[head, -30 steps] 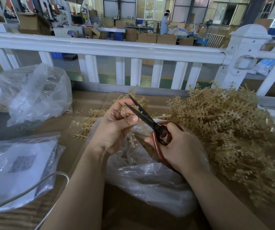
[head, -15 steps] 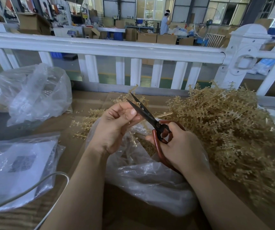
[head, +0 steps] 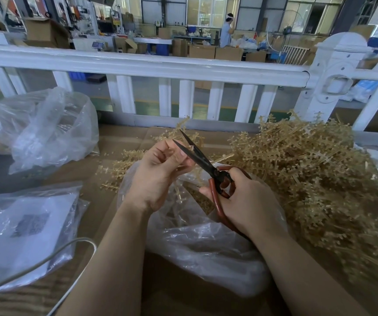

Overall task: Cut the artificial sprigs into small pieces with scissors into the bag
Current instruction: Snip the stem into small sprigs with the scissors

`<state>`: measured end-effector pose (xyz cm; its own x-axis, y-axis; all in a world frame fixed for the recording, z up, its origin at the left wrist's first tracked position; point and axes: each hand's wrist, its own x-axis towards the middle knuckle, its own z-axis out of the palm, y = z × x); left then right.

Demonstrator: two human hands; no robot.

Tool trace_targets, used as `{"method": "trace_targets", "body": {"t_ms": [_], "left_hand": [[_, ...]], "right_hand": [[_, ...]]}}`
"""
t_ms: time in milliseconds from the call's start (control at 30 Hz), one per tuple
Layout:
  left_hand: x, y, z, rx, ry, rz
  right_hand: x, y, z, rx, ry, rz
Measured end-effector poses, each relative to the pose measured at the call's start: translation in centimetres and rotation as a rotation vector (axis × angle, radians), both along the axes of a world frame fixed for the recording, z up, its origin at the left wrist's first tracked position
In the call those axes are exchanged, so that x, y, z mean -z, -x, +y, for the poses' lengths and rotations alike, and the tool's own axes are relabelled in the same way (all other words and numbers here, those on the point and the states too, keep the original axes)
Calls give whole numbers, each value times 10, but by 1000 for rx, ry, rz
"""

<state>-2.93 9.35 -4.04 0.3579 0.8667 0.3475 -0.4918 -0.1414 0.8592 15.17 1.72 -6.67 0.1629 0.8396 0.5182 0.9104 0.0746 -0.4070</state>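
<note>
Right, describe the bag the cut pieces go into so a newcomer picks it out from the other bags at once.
Start at the white railing across the back, then come down to the two hands, left hand and right hand with the scissors. The bag lies directly beneath them. Unlike the bag of papers and the crumpled bag at left, it holds sprig pieces and sits beside the sprig pile.

Daylight coming in through big windows (head: 208,10) at far wall, washing hall in soft, even brightness. Near worktop sitting dimmer; faint shadows pooling under forearms. Glare glinting off clear plastic bags (head: 46,124) and glossy white railing (head: 138,65). Wide lens bowing railing and stretching frame edges. Sprig pile (head: 320,179) smearing into blur toward lower right corner. Background slightly soft.
</note>
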Motion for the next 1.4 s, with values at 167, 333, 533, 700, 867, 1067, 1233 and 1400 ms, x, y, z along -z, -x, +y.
{"method": "trace_targets", "body": {"t_ms": [167,333,533,700,867,1067,1233,1400], "left_hand": [[-2,-1,-3,-21,-1,22],[-1,-3,-1,-188,-71,151],[6,-5,4,-405,-15,206],[8,-3,7,-421,74,226],[5,-5,3,-395,110,189],[1,-7,0,-217,173,-12],[2,-8,1,-113,216,-88],[1,-10,-1,-111,156,-38]], "right_hand": [[-1,0,0,0,15,11],[1,-2,2,-10,66,7],[-1,-1,0,-36,78,8],[1,-2,0,-22,74,20],[3,-3,1,8,39,52],[7,-6,4,32,56,82],[7,-7,5,50,94,107],[8,-9,7,77,104,140]]}}
